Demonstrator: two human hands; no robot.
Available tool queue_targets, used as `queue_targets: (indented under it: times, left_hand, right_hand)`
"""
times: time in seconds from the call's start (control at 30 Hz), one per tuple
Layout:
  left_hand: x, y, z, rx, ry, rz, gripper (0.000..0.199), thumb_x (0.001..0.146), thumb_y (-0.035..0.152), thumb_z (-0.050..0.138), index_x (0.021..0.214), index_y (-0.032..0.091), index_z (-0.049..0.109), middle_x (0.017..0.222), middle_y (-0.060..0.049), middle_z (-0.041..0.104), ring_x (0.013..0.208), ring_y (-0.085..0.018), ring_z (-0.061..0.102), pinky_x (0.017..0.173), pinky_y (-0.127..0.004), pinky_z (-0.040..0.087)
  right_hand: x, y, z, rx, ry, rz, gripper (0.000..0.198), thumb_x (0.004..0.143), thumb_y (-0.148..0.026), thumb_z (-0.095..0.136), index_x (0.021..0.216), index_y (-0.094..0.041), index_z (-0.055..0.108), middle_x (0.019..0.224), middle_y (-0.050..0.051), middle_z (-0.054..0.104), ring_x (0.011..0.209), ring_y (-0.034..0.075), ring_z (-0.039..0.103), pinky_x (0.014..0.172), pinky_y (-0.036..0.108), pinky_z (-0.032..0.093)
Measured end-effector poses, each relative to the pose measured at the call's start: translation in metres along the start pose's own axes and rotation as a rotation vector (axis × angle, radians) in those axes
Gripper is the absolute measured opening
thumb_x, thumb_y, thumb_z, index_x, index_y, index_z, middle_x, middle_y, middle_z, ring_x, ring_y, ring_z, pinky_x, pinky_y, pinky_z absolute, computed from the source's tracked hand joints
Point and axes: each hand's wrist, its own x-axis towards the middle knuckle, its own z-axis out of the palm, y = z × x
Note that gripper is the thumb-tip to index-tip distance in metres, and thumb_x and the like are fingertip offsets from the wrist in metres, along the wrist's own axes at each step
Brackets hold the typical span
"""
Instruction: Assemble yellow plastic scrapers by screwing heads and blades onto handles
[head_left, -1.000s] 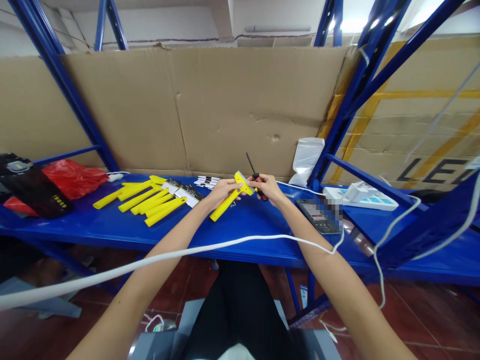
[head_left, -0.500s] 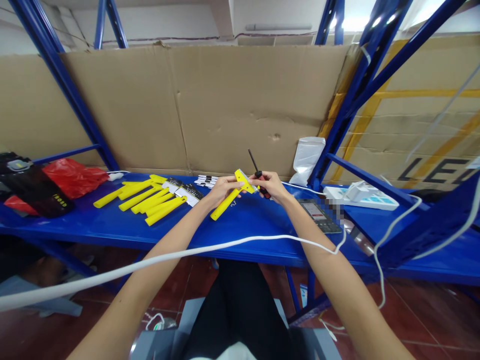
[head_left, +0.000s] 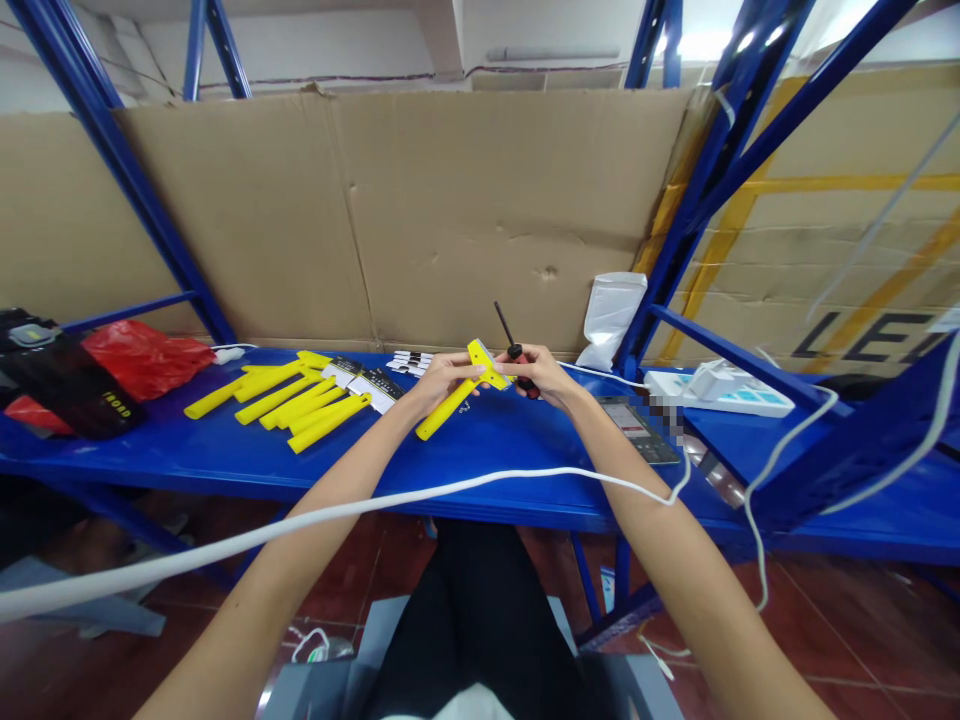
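My left hand (head_left: 444,380) is closed around the neck of a yellow scraper (head_left: 448,408), whose handle slants down toward the front of the blue table. The scraper's wide head has a metal edge and tilts to the upper left. In my right hand (head_left: 546,374) is a screwdriver (head_left: 516,352) with a red and black handle, its dark shaft pointing up and away from the scraper. My right thumb and fingertips also reach the scraper's head. Several more yellow scrapers (head_left: 300,405) lie in a pile to the left, beside black-and-white printed packs (head_left: 367,380).
Small white-and-black pieces (head_left: 411,362) lie behind my left hand. A phone (head_left: 637,430) rests under my right forearm, near a power strip (head_left: 724,392). A white cable (head_left: 480,482) crosses above my forearms. A black bottle (head_left: 67,385) and red bag (head_left: 146,355) stand left.
The view has shifted slightly. Both hands keep hold of the scraper and screwdriver in nearly the same place.
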Motion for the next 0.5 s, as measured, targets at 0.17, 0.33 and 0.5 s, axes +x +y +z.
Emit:
queue_targets:
  times: [0.17,0.33,0.5]
  left_hand:
    - [-0.0008,0.0003,-0.0007,-0.007,0.002,0.001,0.053,0.076,0.024,0.099,0.126,0.010,0.088,0.107,-0.018,0.086,0.084,-0.025,0.083,0.068,-0.029,0.062]
    - [-0.0009,0.0003,-0.0017,-0.007,-0.002,0.015,0.056,0.075,0.024,0.099,0.128,0.010,0.088,0.106,-0.018,0.087,0.086,-0.026,0.083,0.070,-0.031,0.063]
    - [-0.0010,0.0005,-0.0023,-0.024,-0.016,0.030,0.055,0.072,0.026,0.101,0.124,0.010,0.089,0.103,-0.017,0.087,0.079,-0.023,0.081,0.071,-0.032,0.063]
  right_hand:
    - [0.0010,0.0017,-0.0011,0.034,-0.029,0.019,0.056,0.057,-0.055,0.109,0.086,-0.017,0.079,0.066,-0.004,0.061,0.054,0.008,0.046,0.043,0.025,0.042]
    - [-0.0002,-0.0010,0.0027,0.078,-0.026,0.039,0.057,0.053,-0.053,0.110,0.082,-0.018,0.076,0.063,-0.007,0.054,0.055,0.008,0.043,0.044,0.025,0.041]
    - [-0.0002,-0.0008,0.0063,0.112,-0.020,0.060,0.060,0.052,-0.054,0.110,0.082,-0.018,0.074,0.069,-0.003,0.063,0.056,0.010,0.048,0.044,0.025,0.041]
